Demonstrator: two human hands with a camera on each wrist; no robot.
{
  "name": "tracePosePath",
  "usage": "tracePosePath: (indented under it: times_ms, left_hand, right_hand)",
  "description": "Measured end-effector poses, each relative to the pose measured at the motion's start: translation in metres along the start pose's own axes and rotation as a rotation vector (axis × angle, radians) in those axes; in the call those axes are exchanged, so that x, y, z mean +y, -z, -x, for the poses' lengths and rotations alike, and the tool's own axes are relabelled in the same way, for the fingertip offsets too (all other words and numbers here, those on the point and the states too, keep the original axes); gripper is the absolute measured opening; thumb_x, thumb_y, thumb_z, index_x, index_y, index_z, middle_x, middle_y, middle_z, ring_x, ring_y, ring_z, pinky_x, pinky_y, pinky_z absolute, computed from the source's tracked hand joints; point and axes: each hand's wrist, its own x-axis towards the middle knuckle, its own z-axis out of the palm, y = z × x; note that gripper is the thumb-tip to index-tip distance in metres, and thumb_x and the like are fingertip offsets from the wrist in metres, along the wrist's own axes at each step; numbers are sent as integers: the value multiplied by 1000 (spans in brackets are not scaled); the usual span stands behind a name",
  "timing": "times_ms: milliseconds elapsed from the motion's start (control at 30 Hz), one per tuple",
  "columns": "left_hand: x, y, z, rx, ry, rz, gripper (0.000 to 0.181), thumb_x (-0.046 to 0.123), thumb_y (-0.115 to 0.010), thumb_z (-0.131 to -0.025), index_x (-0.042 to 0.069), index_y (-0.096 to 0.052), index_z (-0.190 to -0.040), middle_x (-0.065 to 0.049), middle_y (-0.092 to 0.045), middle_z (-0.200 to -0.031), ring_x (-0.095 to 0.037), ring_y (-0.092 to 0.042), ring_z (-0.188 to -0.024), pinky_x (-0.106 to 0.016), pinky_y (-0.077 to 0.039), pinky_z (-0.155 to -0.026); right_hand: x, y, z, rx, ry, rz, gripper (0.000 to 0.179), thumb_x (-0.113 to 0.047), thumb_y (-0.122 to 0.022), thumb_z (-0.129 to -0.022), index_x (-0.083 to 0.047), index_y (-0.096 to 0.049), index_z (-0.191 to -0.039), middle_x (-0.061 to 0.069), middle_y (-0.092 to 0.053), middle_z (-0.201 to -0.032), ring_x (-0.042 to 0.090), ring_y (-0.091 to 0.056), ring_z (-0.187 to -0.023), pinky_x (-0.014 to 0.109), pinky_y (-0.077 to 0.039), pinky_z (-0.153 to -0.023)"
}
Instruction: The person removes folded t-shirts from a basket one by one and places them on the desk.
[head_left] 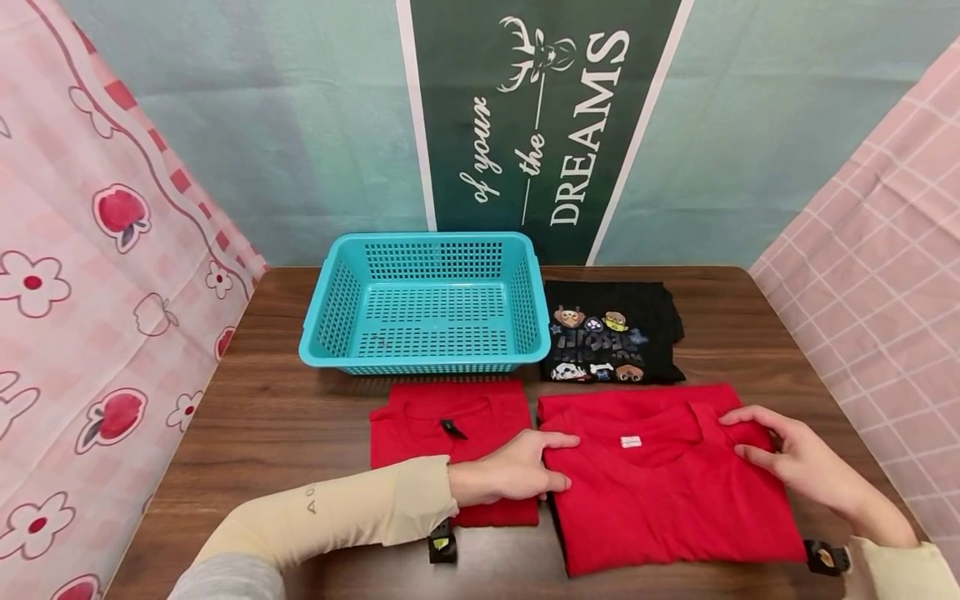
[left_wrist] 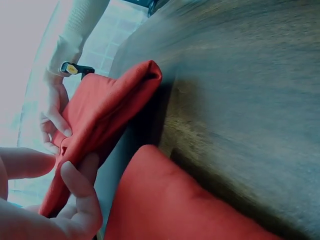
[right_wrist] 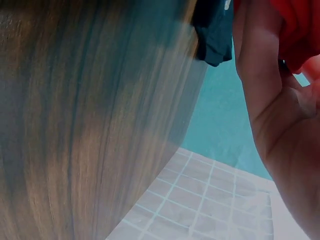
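Observation:
A folded red T-shirt (head_left: 660,508) with a white neck label lies between the two hands at the front right. The left hand (head_left: 513,471) pinches its left edge, thumb and fingers on either side of the cloth. On the opposite edge the right hand (head_left: 798,467) grips it near the shoulder; in the right wrist view red cloth (right_wrist: 300,30) sits between that hand's fingers. In the left wrist view the shirt (left_wrist: 105,107) appears raised off the tabletop. A smaller folded red T-shirt (head_left: 465,442) with a black label lies under the left forearm, partly hidden by it.
A turquoise plastic basket (head_left: 435,304) stands at the back of the wooden table (head_left: 270,425), with nothing in it. To its right lies a folded black T-shirt (head_left: 615,333) with cartoon dog prints. Fabric curtains (head_left: 300,125) enclose the table's back and sides.

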Motion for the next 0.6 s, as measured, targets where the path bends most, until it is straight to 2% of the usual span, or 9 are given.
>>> tracePosePath:
  times_ms: [67, 200, 300, 433, 600]
  left_hand:
    - [0, 1, -2, 1, 25, 25, 56, 1, -69, -82, 12, -56, -136, -1, -61, -121, -13, -51, -45, -20, -48, -53]
    - [1, 4, -6, -4, 57, 58, 57, 0, -69, -83, 11, -55, -137, -1, -54, -131, -13, -49, -45, -22, -50, -52]
    - [2, 3, -8, -15, 70, 77, 59, 0, -69, -83, 9, -53, -138, -1, -54, -129, -13, -48, -46, -23, -51, -52]
    - [2, 2, -10, -41, 96, 97, 60, 1, -68, -83, 6, -50, -140, 1, -56, -123, -14, -49, -49, -24, -52, -53]
    - [4, 2, -10, -71, 123, 86, 63, 3, -69, -83, 4, -45, -142, 0, -53, -129, -14, -52, -53, -26, -54, -56]
  right_hand:
    - [1, -1, -3, 2, -7, 14, 38, 8, -69, -80, -11, -61, -112, -10, -57, -79, 5, -41, -56, 24, -35, -51]
    - [6, 0, -9, -10, -7, 36, 38, 8, -69, -80, -11, -61, -112, -13, -59, -90, 5, -43, -61, 23, -35, -52]
    - [10, -1, -11, -29, -2, 49, 38, 8, -70, -79, -11, -61, -111, -16, -59, -98, 4, -45, -67, 21, -36, -54]
    - [15, -4, -12, -54, 1, 63, 37, 7, -71, -78, -11, -62, -110, -19, -59, -100, 1, -47, -72, 19, -38, -57]
    - [19, -6, -10, -109, -23, 26, 34, 5, -70, -80, -7, -60, -110, -16, -57, -97, 1, -49, -69, 20, -40, -55]
